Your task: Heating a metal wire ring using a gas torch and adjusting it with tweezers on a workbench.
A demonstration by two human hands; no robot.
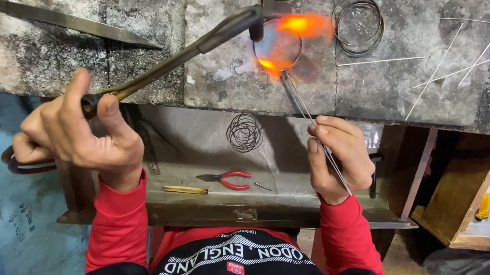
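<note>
My left hand (78, 134) grips the handle of a long gas torch (206, 40) that reaches up over the stone bench. Its nozzle throws an orange flame (299, 26) onto a thin wire ring (277, 45) lying on the stone slab (214, 78). My right hand (338, 158) pinches long slim metal tweezers (307, 110) whose tips meet the ring's lower edge, right by the glowing spot. Both sleeves are red.
A stack of finished wire rings (358, 25) lies right of the flame, with straight thin wires (457, 63) scattered further right. A metal blade (63, 21) rests at left. Below, a tray (263, 205) holds a wire coil (244, 133), red-handled pliers (227, 179) and a brass rod (185, 189).
</note>
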